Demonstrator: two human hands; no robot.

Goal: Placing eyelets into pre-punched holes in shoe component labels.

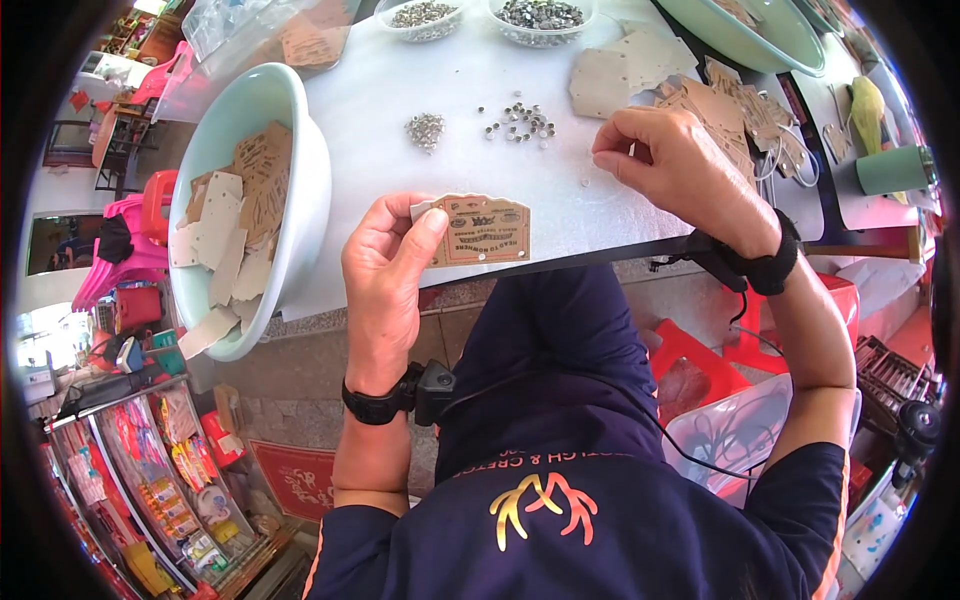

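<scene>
Clearly, the card (490, 232) is at the near edge of the white table (370, 110), its left end clamped by the left hand (385, 265). The thumb covers that corner, and the fingers behind the card are partly hidden. It is brown, with dark print turned upside down, a wavy far edge and small pale dots along the near one. Right of the card hangs the right hand (675, 165), thumb and forefinger curled toward each other; whether they close on anything I cannot tell. Beyond the card lie heaped studs (425, 131) and scattered rings (522, 127), too small to make out well; farther beyond it, two tubs (540, 38) are cut off. Left of the card, a basin (315, 170) holds more cards; right of it, a pile (720, 112) is partly behind the right hand. Red stools (695, 365) stand to the card's right, pink chairs (120, 245) far to its left, bent toward the dark rim.
</scene>
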